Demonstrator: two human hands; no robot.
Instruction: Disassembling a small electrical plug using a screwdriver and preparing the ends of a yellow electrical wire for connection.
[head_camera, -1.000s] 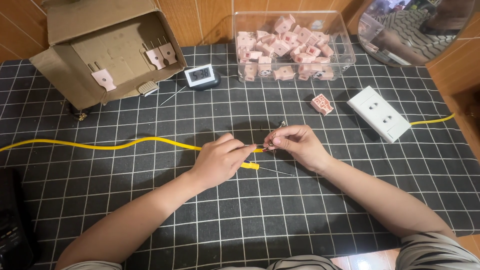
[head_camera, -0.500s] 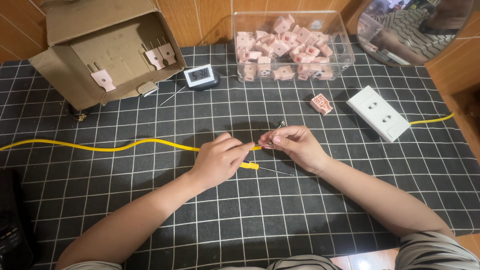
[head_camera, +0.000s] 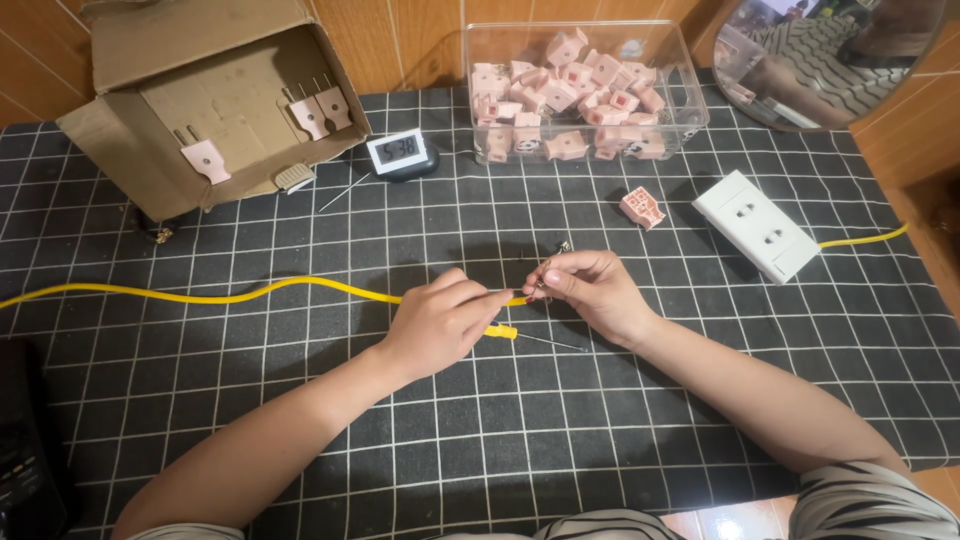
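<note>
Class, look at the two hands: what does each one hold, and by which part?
The left hand pinches the yellow cable near its end. The right hand grips a small metal-pronged part at the cable's tip; its exact hold is hidden.

Bare forearms, striped grey/white sleeve, prob. short.

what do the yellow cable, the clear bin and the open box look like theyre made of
Yellow cable: looks like a glossy plastic or rubber jacket, since it bends in soft curves. Clear bin: hard transparent plastic, probably; the pink parts show through its walls. Open box: matte brown corrugated cardboard, with creased flaps.
</note>
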